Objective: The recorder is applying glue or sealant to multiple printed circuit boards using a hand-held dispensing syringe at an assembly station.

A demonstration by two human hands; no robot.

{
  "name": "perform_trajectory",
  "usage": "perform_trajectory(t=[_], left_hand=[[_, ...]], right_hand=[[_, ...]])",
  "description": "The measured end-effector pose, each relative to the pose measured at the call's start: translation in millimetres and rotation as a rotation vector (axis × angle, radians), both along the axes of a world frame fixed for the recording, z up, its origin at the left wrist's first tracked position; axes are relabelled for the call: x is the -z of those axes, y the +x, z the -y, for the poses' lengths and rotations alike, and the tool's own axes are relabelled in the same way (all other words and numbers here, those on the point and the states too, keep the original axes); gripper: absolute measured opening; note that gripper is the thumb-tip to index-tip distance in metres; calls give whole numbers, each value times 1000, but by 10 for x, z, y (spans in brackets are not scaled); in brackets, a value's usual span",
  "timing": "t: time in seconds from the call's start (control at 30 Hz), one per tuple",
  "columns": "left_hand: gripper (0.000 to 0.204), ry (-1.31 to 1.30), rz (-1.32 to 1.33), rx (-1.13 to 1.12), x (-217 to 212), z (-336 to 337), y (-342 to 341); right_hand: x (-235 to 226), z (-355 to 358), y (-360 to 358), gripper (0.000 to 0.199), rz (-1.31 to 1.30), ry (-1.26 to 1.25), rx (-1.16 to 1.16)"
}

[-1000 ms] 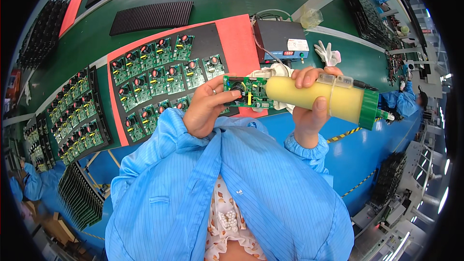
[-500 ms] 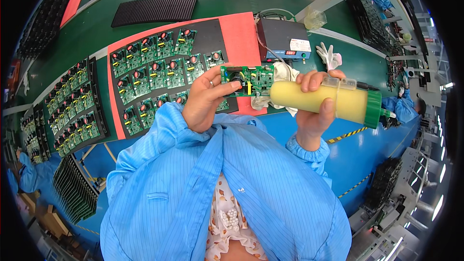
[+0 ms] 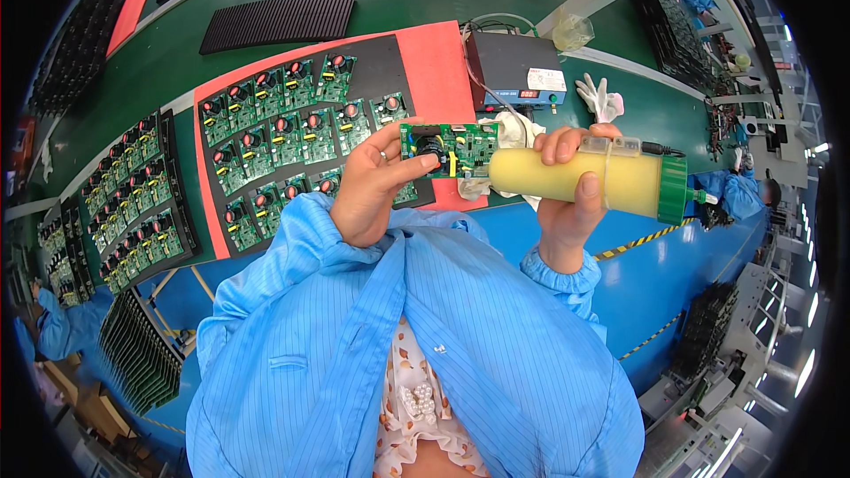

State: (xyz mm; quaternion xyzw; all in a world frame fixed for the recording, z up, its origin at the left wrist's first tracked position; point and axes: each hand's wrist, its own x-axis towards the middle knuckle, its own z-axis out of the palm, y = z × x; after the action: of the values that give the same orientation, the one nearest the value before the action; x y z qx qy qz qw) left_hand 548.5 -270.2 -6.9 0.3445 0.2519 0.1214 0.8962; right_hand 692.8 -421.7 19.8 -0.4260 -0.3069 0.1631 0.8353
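My left hand (image 3: pixel 367 184) pinches a green circuit board (image 3: pixel 474 155) by its left end, thumb on top beside a round dark component. The board is held level over the front edge of the bench. My right hand (image 3: pixel 571 195) is wrapped round a fat yellow dispensing cartridge (image 3: pixel 531 177) with a green cap (image 3: pixel 673 190) at its right end. A small clear case (image 3: pixel 614 146) with a dark cable is strapped to the cartridge. The cartridge's rounded left end meets the board's right end in the view; whether they touch, I cannot tell.
Rows of circuit boards (image 3: pixel 285 137) lie on a black mat over a red sheet (image 3: pixel 438 62). Behind stands a dark control box (image 3: pixel 513 62) with a display, near a white glove (image 3: pixel 602 97) and a pale cloth (image 3: pixel 513 133). More boards (image 3: pixel 137 199) fill a rack at left.
The cartridge has shifted slightly left, and its capped end has risen a little. Both hands keep their hold. The whole view has moved slightly.
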Motion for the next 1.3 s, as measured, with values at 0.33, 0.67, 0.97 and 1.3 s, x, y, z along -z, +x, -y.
perform_trajectory(t=[0.33,0.67,0.97,1.3], left_hand=[[44,-14,-41,12,-12,0,-12],[44,-53,-53,-30,129,-45,15],[61,515,-259,-49,888,-1156,716],[39,1027,-450,516,2236,-2479,1806]], right_hand=[[16,117,46,52,40,-62,42],[44,111,61,52,-51,-1,98],[1,251,157,55,39,-78,175],[55,444,50,59,111,-260,291]])
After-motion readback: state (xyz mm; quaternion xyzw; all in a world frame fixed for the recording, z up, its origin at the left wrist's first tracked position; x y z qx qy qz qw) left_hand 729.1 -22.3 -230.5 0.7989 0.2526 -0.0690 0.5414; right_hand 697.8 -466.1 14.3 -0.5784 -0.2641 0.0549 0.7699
